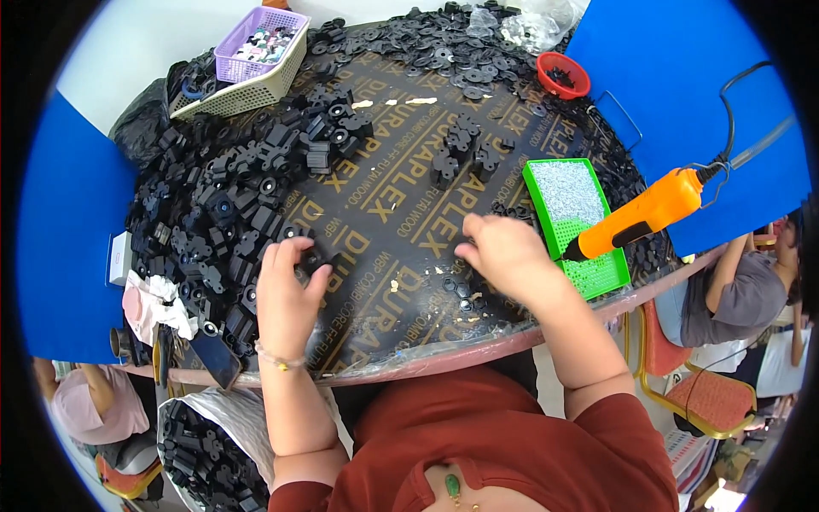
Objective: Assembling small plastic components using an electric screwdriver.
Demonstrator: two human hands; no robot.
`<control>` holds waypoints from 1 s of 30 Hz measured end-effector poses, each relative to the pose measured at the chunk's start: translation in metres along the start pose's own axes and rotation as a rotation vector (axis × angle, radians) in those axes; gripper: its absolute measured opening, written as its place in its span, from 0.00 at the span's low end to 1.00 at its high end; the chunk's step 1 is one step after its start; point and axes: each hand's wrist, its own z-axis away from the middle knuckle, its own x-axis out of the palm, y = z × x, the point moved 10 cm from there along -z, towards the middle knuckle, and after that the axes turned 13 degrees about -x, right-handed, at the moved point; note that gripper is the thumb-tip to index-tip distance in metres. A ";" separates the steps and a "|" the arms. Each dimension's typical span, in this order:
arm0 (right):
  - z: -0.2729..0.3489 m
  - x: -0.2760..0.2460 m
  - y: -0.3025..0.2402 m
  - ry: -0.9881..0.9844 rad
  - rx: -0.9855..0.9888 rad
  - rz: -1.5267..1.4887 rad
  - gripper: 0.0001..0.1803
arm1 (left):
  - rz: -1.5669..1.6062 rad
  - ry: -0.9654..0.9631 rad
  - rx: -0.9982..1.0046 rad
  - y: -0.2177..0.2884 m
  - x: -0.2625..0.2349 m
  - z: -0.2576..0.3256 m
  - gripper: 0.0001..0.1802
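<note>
My left hand [288, 286] is at the right edge of a heap of black plastic parts [243, 183]. Its thumb and fingers curl around one black plastic part [312, 262], partly hidden by the hand. Over the middle right of the table is my right hand [509, 258], with its thumb and bent forefinger apart and nothing visible between them. Small black pieces [510, 209] lie just beyond it. Next to its wrist, an orange electric screwdriver [653, 212] hangs with its tip over a green tray [533, 189] of small silvery pieces.
A small group of black parts [465, 149] stands mid-table, with black discs [452, 55] behind. A red bowl [564, 75], stacked baskets [247, 98], a phone [215, 358] and crumpled tissue [162, 307] lie around. Blue panels [691, 94] flank the table. A sack of black parts [213, 456] stands below left.
</note>
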 end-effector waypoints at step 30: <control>-0.011 -0.017 0.021 0.768 -0.073 -1.364 0.18 | 1.750 -0.957 -0.422 0.058 0.145 -0.014 0.25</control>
